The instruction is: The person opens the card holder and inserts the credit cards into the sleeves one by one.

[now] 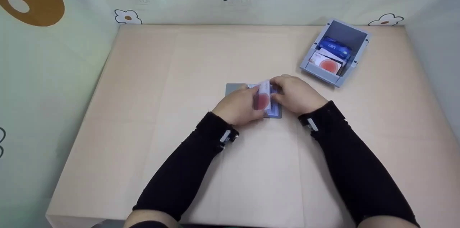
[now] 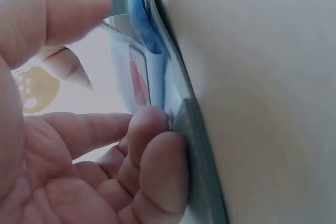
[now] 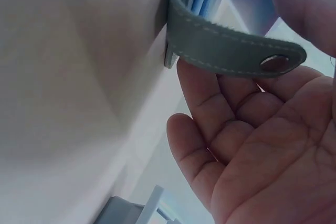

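Note:
A grey-green card holder (image 1: 234, 87) with clear bluish sleeves lies open on the table. Out of it stands a white card (image 1: 263, 97) with a red circle, seemingly in a clear sleeve. My left hand (image 1: 239, 106) grips the holder from the left; in the left wrist view its lower fingertips (image 2: 163, 156) press the cover's edge. From the right, my right hand (image 1: 296, 95) pinches at the card's edge, its index fingertip hidden in the right wrist view. The snap strap (image 3: 231, 48) sticks out across that hand's fingers, and the thumb (image 3: 307, 17) touches a bluish sheet.
At the back right stands a grey bin (image 1: 320, 75) holding a blue packet (image 1: 335, 47) and several cards, the top one (image 1: 325, 63) with a red circle. A patterned wall (image 1: 179, 1) borders the table (image 1: 161, 167) at the back.

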`<state>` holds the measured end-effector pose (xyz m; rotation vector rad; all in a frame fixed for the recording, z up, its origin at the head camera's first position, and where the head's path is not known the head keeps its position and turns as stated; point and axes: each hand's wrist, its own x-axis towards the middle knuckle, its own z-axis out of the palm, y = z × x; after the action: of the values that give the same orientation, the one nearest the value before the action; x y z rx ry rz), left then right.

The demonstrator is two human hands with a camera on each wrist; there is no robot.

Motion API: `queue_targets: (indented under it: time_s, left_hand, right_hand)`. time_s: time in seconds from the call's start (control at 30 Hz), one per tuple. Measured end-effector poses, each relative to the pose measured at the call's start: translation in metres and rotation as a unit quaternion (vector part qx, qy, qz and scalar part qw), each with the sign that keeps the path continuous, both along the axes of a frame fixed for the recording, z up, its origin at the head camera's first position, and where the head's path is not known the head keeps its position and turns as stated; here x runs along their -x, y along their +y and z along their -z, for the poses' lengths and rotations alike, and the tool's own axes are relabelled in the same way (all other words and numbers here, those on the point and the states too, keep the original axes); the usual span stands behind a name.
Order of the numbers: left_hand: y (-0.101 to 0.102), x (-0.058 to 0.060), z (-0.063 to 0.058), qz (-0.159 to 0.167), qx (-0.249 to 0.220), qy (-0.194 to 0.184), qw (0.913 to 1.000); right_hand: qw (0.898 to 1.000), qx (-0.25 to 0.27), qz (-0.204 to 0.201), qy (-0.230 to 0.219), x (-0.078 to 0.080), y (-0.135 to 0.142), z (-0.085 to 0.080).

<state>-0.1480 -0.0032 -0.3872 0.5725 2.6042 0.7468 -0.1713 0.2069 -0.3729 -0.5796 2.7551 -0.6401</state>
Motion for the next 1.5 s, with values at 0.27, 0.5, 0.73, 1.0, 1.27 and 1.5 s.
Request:
queue_targets:
  time_s: [0.27,0.5,0.73,1.0,1.27,1.5]
  left_hand:
    - [0.000,0.001,-0.007,-0.047,-0.033,-0.023,0.9981]
    - [-0.006,0.004,-0.017,-0.073,-0.066,-0.045,0.9941]
    - [-0.017,0.010,-0.019,-0.115,-0.048,-0.037,0.9915]
    - [-0.031,0.016,-0.018,-0.148,-0.016,-0.047,0.9877]
    - [-0.039,0.017,-0.015,-0.152,0.012,-0.046,0.9872]
    - [-0.042,0.014,-0.009,-0.145,0.030,-0.024,0.9887]
  right_hand:
    - [1.000,0.019,-0.016,0.002,-0.002,-0.006,-0.003]
    - [0.997,0.033,-0.063,-0.012,-0.004,-0.008,-0.005]
    - [0.997,0.011,-0.078,-0.021,-0.004,-0.008,-0.004]
    - [0.997,-0.007,-0.072,-0.014,-0.004,-0.007,-0.003]
    - [0.998,-0.014,-0.061,-0.018,-0.004,-0.006,-0.004]
    - [0.998,-0.019,-0.050,-0.018,-0.004,-0.004,-0.010]
